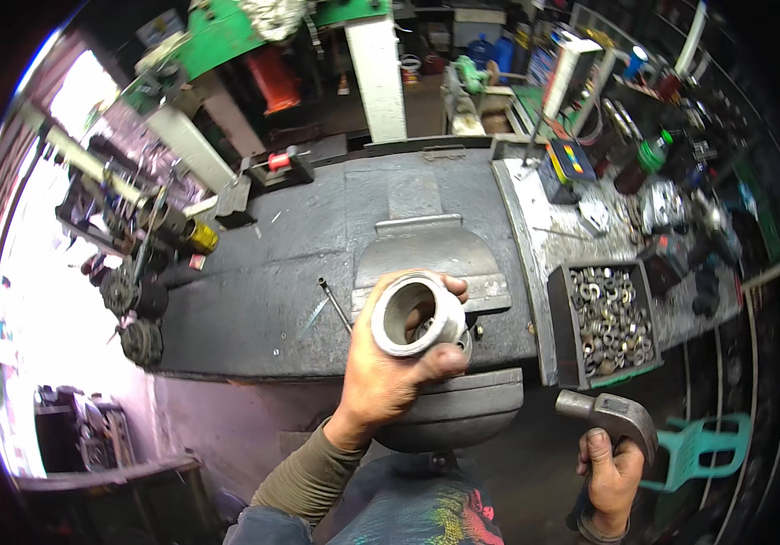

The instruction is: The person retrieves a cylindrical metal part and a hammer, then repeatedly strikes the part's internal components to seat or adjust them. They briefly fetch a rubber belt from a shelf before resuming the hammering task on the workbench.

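Observation:
My left hand (pixel 377 381) is wrapped round a grey metal housing (pixel 392 341), short and tubular, with its round open mouth facing up. Inside the bore small parts show, too dark to name. The housing is over the jaws of a large bench vise (pixel 431 254); whether it rests on them is hidden by hand and part. At the lower right, my right hand (pixel 610 480) is closed on a claw hammer (pixel 610 413) just below its head, which lies level. Most of the hammer's handle is out of sight. The hammer is well apart from the housing.
On the dark workbench (pixel 253 318) a thin metal rod (pixel 335 305) lies left of the vise. A tray (pixel 564 327) of nuts and rings stands to the right, near a green-capped bottle (pixel 651 154). A turquoise plastic chair (pixel 699 454) is beyond the hammer. Machine parts (pixel 140 341) line the left edge.

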The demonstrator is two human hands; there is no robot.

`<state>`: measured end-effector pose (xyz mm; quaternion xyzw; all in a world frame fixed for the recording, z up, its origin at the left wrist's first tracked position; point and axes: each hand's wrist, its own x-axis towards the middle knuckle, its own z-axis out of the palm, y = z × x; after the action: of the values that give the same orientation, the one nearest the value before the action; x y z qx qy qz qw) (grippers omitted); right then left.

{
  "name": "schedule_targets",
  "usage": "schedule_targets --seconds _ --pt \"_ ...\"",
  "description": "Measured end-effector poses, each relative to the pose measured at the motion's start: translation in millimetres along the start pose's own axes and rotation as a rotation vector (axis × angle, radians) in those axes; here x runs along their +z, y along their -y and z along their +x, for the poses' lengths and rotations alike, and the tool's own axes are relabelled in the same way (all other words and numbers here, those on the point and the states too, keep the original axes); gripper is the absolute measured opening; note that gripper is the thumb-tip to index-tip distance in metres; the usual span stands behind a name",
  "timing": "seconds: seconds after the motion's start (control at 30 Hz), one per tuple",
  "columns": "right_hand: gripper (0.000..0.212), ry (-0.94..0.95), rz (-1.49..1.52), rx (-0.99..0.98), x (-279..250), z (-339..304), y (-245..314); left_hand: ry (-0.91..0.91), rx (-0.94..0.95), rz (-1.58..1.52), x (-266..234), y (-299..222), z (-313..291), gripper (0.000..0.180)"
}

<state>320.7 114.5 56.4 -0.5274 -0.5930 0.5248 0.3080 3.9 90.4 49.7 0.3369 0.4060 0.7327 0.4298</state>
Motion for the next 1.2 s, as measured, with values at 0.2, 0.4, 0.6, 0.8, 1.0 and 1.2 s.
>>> schedule_targets --seconds 0.2,0.4,0.6,0.8,1.0,1.2 --pt "0.034 0.157 -0.124 -0.185 4.7 42.8 29.4 0.001 0.029 0.513 11.2 0.2 -1.2 0.076" --pt "0.038 0.259 -0.190 -0.383 8.8 77.5 84.5 -0.107 0.001 0.515 13.9 7.8 -11.8 0.080" --pt "0.035 0.642 -0.307 -0.597 40.9 156.4 169.4 -0.302 0.160 0.814 25.4 22.3 -23.8 0.091" --pt "0.034 1.158 -0.336 -1.076 116.8 217.6 210.7 -0.622 0.186 0.955 53.9 29.9 -34.1 0.087" --pt "0.023 1.348 -0.321 -1.193 152.9 219.0 232.8 -0.780 0.212 0.869 72.4 45.3 -30.4 0.080" --pt "0.020 1.495 -0.435 -1.365 177.2 222.7 237.4 -0.894 0.230 1.008 78.2 51.2 -28.2 0.072"
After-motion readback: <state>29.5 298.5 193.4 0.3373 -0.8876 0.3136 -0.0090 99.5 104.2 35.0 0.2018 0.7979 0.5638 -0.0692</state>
